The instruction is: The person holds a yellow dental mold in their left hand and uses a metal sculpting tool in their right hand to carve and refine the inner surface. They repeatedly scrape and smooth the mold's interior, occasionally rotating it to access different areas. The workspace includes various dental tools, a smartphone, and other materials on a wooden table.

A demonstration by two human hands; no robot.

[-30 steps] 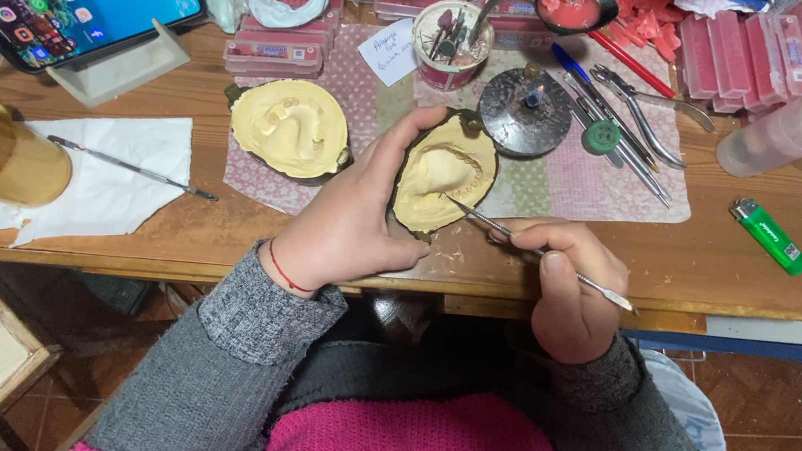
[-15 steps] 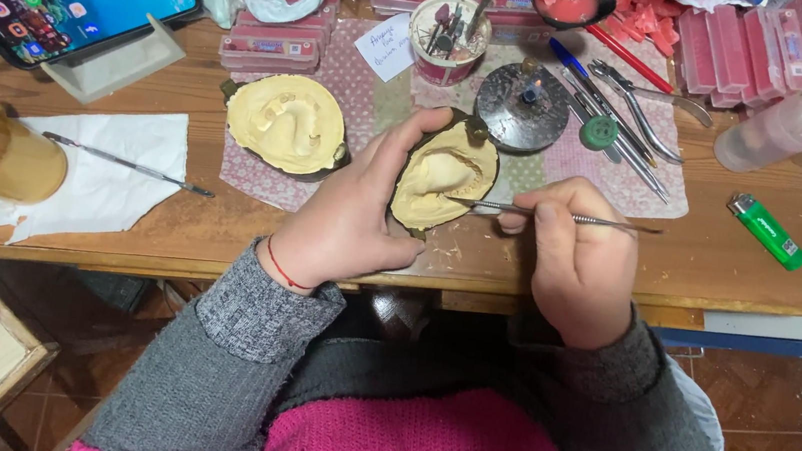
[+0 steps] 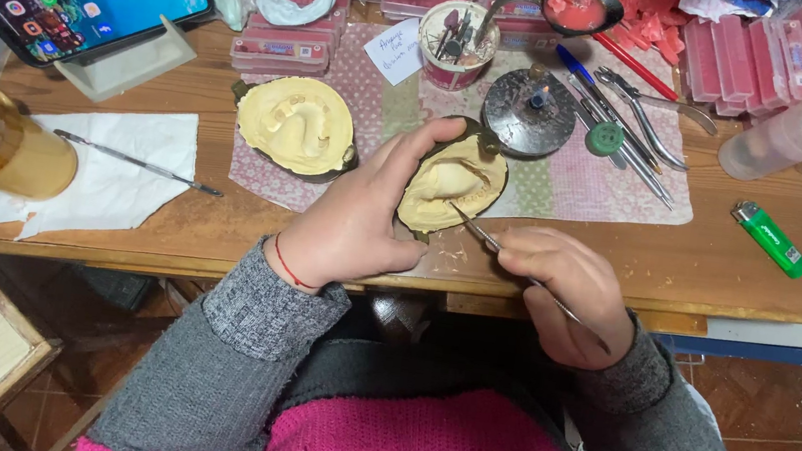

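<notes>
Centrally, on a wooden table (image 3: 718, 272): left hand (image 3: 356, 220) cupped around a yellow mould (image 3: 451, 183) at the near edge; right hand (image 3: 569, 295), just right and nearer, pinching a thin metal pick (image 3: 508, 258). Pick's long axis slants far-left, tip touching the mould. Second mould (image 3: 294, 125) lies left, apart.

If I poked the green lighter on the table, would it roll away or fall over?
Probably neither. The small green plastic lighter lies flat on its side on the wooden table, so it cannot tip further. Its body looks flattish, so it would likely slide or spin rather than roll. It seems light, so a poke could push it far.
</notes>
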